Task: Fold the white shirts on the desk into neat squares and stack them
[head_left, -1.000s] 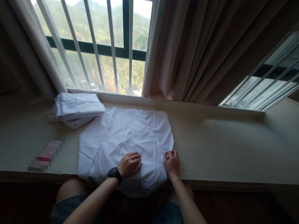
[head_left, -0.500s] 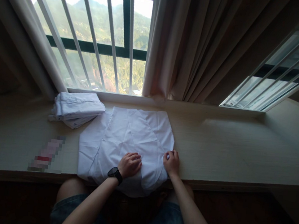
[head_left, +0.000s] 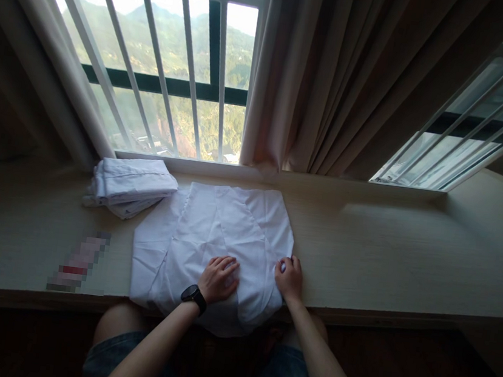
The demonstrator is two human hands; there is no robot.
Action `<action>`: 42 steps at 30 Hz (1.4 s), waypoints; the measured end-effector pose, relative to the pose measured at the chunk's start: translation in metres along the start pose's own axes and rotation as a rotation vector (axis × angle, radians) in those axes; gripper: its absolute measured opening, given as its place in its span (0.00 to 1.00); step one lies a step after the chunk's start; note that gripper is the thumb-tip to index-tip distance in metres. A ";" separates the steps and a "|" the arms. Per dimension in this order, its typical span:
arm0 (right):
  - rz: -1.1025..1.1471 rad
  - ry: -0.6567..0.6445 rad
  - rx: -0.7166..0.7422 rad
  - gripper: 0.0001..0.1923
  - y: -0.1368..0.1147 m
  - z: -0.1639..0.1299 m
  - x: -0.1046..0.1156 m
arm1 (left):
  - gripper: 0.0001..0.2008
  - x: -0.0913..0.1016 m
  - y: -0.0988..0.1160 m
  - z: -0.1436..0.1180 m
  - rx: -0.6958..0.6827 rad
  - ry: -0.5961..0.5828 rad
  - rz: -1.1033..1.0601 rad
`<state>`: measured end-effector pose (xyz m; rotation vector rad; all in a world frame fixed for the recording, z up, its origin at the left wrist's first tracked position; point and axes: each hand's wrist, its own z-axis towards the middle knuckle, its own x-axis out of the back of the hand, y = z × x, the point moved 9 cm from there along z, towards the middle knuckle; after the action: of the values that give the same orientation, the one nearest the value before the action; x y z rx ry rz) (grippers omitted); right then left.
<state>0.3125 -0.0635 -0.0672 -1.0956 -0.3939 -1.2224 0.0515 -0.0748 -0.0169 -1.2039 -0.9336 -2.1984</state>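
Observation:
A white garment (head_left: 224, 222), perhaps a coat or shirt, lies spread on the ledge with its sides turned in. Its lower end hangs over the front edge towards my lap. My left hand (head_left: 219, 278), a black watch on its wrist, rests on the cloth near the middle with its fingers slightly bent and nothing held. At the garment's right edge, my right hand (head_left: 289, 277) is closed, with thumb and fingers pinching the cloth.
A stack of folded white garments (head_left: 135, 181) sits at the back left, by the window. A blurred-out flat item (head_left: 80, 262) lies on the ledge (head_left: 384, 260) at the left. Curtains (head_left: 301, 78) and a barred window (head_left: 167, 85) stand behind.
The view has tilted up very slightly. My hands and the garment stay practically where they were.

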 end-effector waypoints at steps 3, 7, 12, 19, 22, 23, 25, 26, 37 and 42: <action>0.013 -0.005 0.001 0.09 -0.001 0.000 0.000 | 0.24 -0.001 -0.002 0.001 0.026 -0.027 0.007; 0.078 0.026 0.008 0.11 -0.001 0.001 0.003 | 0.23 -0.001 -0.002 0.002 0.036 -0.054 0.003; 0.145 0.129 -0.069 0.19 0.011 0.002 0.012 | 0.23 0.001 -0.002 0.002 0.042 -0.055 0.008; 0.237 0.120 -0.238 0.18 0.030 0.001 0.010 | 0.24 -0.001 -0.001 0.001 0.037 -0.069 0.023; 0.247 0.140 -0.246 0.19 0.031 0.000 0.012 | 0.24 -0.002 -0.002 0.001 0.036 -0.077 0.032; 0.245 0.145 -0.241 0.19 0.031 0.000 0.012 | 0.24 -0.002 -0.002 0.001 0.036 -0.078 0.033; 0.237 0.153 -0.225 0.18 0.030 0.001 0.013 | 0.24 -0.002 -0.002 0.000 0.034 -0.078 0.033; 0.230 0.152 -0.213 0.18 0.029 0.001 0.013 | 0.24 -0.002 -0.002 0.000 0.034 -0.077 0.032; 0.185 0.118 -0.168 0.16 0.026 0.002 0.009 | 0.23 0.000 -0.001 0.002 0.044 -0.063 0.014; 0.203 0.128 -0.169 0.17 0.025 0.002 0.011 | 0.23 0.001 -0.001 0.001 0.043 -0.054 0.009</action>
<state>0.3393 -0.0693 -0.0692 -1.1635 -0.0801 -1.1525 0.0510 -0.0735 -0.0153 -1.2510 -0.9898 -2.1378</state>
